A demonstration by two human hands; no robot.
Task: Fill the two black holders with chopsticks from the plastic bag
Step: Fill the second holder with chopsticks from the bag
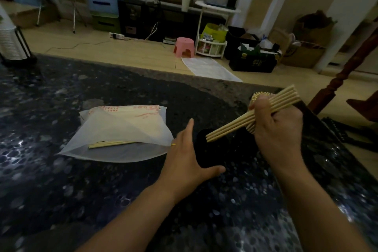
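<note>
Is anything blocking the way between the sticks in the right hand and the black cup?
Nothing visible does. The right hand grips the bundle of pale wooden chopsticks, tips already over the dark opening of the black holder. The open left hand sits beside the holder, not over it.

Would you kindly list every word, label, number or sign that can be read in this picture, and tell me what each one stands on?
No text here can be read as it stands.
Plastic bag: red print and a block of red dots along its far edge, too blurred to read.
Black crate on the floor: yellowish markings on its side, too small and dark to read.
Yellow-green bag by the white stand: no legible print.
</note>
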